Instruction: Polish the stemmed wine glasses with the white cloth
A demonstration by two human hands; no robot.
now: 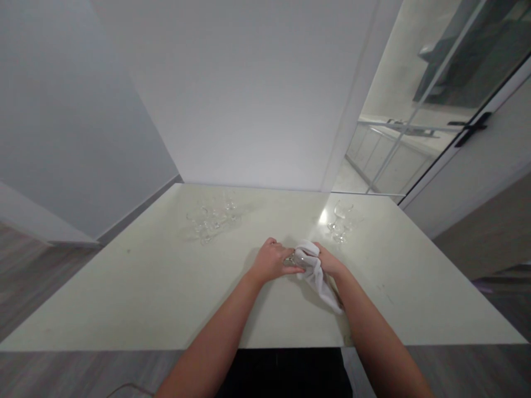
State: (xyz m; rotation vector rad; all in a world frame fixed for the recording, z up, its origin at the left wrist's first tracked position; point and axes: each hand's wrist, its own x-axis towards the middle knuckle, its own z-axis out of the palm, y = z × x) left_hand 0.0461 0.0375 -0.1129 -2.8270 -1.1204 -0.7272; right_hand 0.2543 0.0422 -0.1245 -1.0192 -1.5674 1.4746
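Observation:
My left hand (271,260) is closed around the base of a clear glass (293,260) held over the middle of the pale table (145,287). My right hand (329,262) grips a white cloth (317,273) that wraps the other end of the glass and hangs down toward me. Most of the glass is hidden by the cloth and my fingers.
A cluster of several clear stemmed glasses (211,218) stands at the back left of the table. Two or three more glasses (341,221) stand at the back right. A white wall lies behind the table, a glass door (415,138) to the right.

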